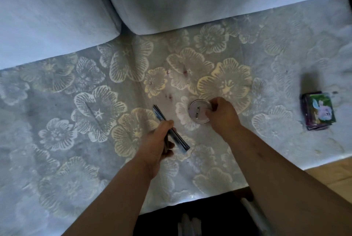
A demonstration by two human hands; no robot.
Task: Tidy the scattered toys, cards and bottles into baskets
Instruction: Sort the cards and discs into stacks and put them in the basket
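Both bare forearms reach forward, each hand holding something.
Left hand (158, 144) curls round thin cards (160, 114), thumb on top; right hand (223, 116), knuckles up, pinches the rim of a round badge (198, 111).

The round badge (198, 113) is showing a shiny metal back, the stacked cards (319, 111) are looking glossy, and the flowered cloth (91, 106) is appearing matt.
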